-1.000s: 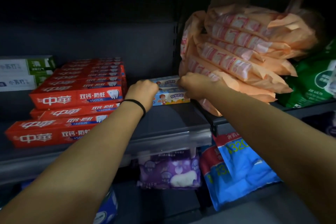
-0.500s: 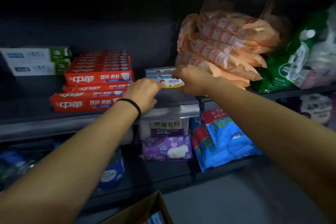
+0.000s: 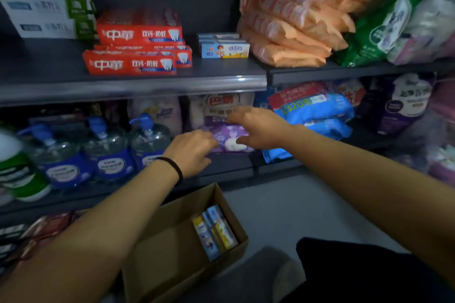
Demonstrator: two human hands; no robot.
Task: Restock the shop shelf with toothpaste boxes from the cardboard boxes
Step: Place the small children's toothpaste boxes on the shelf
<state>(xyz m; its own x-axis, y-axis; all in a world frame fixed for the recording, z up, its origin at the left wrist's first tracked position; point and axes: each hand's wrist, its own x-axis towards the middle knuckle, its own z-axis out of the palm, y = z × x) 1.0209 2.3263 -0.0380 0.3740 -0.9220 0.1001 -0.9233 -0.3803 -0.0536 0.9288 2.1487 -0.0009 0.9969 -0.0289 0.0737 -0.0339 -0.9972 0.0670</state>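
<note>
**Two empty hands between a shop shelf and a box of toothpaste**

Both bare arms reach in from the bottom of the frame toward the middle. The left hand, with a black hair tie on its wrist, has its fingers loosely curled and grips nothing. The right hand, just right of it, has its fingers spread open and is also empty. Both hands hang in front of the lower shelf, before a purple packet.

On the upper shelf, near the top centre of the frame, stands a small stack of blue toothpaste boxes with a cartoon child on the front. To their left lie red toothpaste boxes, and further left, white and green boxes. To the right of the blue boxes lies a pile of orange packets.

At the bottom centre, on the grey floor, sits an open cardboard box. A few more toothpaste boxes stand on edge against its right wall.

Clear pump bottles with blue labels line the lower shelf at the left.
</note>
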